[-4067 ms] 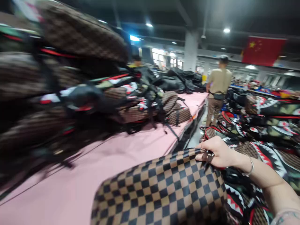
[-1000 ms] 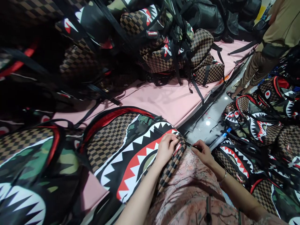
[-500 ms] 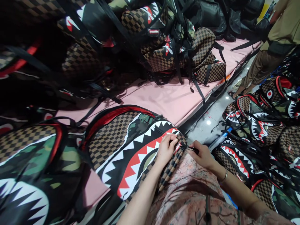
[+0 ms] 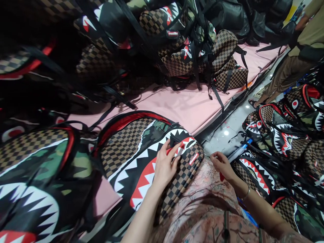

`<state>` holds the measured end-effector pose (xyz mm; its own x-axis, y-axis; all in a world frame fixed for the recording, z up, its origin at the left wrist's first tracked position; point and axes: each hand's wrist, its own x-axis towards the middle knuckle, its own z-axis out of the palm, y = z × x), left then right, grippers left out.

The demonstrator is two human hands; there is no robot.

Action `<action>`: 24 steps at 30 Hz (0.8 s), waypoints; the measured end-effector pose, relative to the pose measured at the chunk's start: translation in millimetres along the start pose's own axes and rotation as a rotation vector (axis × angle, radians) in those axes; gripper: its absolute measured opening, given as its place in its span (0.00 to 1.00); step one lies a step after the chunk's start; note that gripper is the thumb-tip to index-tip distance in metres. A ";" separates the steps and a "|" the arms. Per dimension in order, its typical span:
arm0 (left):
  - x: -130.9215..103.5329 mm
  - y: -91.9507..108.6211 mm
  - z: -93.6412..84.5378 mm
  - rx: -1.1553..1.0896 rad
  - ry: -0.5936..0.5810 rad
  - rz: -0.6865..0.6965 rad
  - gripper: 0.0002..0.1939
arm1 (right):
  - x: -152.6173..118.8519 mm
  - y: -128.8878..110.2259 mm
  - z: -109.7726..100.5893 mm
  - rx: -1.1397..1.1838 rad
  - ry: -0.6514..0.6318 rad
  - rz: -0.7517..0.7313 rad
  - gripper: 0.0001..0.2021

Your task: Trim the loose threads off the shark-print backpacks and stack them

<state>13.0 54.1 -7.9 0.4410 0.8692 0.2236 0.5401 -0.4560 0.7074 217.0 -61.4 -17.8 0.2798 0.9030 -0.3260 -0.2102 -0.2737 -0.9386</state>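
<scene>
A backpack [image 4: 126,141] with brown-and-black checks, camouflage and a shark-mouth print lies before me, its main opening edged in red. My left hand [image 4: 165,163] rests on its printed front with the fingers spread. Just off the bag's near right corner, my right hand [image 4: 220,163] is closed in a pinch. A thin pale thread [image 4: 206,155] seems to run from the bag's edge to those fingertips. Something small and red [image 4: 222,177] shows below the right palm; its kind is hidden. A red label [image 4: 193,159] sits on the checked side panel.
Another shark-print backpack [image 4: 32,152] lies to the left. Behind, many bags with dangling straps [image 4: 219,98] are heaped on the pink table [image 4: 174,104]. More backpacks [image 4: 280,131] are piled at right beyond the aisle floor [image 4: 222,131]. A person [image 4: 286,74] stands at the far right.
My left hand has moved left from the bag's edge and opened flat on the print. My right hand has drawn away from the corner, and the dark item at its fingertips no longer shows.
</scene>
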 end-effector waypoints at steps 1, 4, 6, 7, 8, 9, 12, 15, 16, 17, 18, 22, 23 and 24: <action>-7.0 -1.1 -4.9 0.067 -0.025 0.101 0.14 | -4.5 0.7 1.4 0.111 -0.074 0.115 0.18; -24.0 2.2 -10.6 0.229 -0.074 0.371 0.15 | -18.7 4.8 9.6 0.341 -0.266 0.365 0.21; -28.9 8.0 -8.2 0.301 -0.055 0.453 0.12 | -26.0 8.1 16.6 0.413 -0.316 0.457 0.20; -29.7 11.0 -6.0 0.322 -0.040 0.472 0.11 | -28.5 9.4 20.0 0.438 -0.324 0.491 0.20; -29.9 13.4 -3.6 0.331 -0.025 0.481 0.10 | -30.3 9.9 23.0 0.457 -0.331 0.521 0.19; -29.9 15.0 -1.2 0.328 -0.007 0.482 0.09 | -31.5 9.6 25.6 0.474 -0.342 0.552 0.18; -31.3 14.5 4.1 0.294 0.074 0.454 0.08 | -32.8 3.8 31.4 0.514 -0.376 0.632 0.15; -35.0 10.9 5.9 0.270 0.124 0.470 0.08 | -30.5 -4.7 35.8 0.546 -0.429 0.695 0.14; -36.0 10.5 5.9 0.269 0.136 0.488 0.09 | -28.7 -6.7 37.3 0.564 -0.444 0.708 0.13; -36.6 10.8 5.7 0.270 0.150 0.507 0.09 | -26.5 -7.9 38.9 0.587 -0.454 0.717 0.13; -36.9 11.7 5.6 0.273 0.164 0.524 0.09 | -23.9 -8.3 40.7 0.615 -0.461 0.722 0.13; -36.6 15.7 6.0 0.290 0.175 0.541 0.09 | -15.9 -3.3 49.5 0.700 -0.458 0.728 0.11; -36.6 15.9 6.1 0.290 0.174 0.537 0.09 | -15.9 -0.9 51.8 0.707 -0.440 0.726 0.11; -36.7 15.8 6.1 0.287 0.179 0.532 0.09 | -16.9 1.6 53.7 0.706 -0.416 0.718 0.11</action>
<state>9.7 13.8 -9.0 0.5889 0.5167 0.6214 0.4619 -0.8461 0.2659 161.7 -59.3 -7.7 -0.4341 0.6858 -0.5842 -0.7256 -0.6505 -0.2244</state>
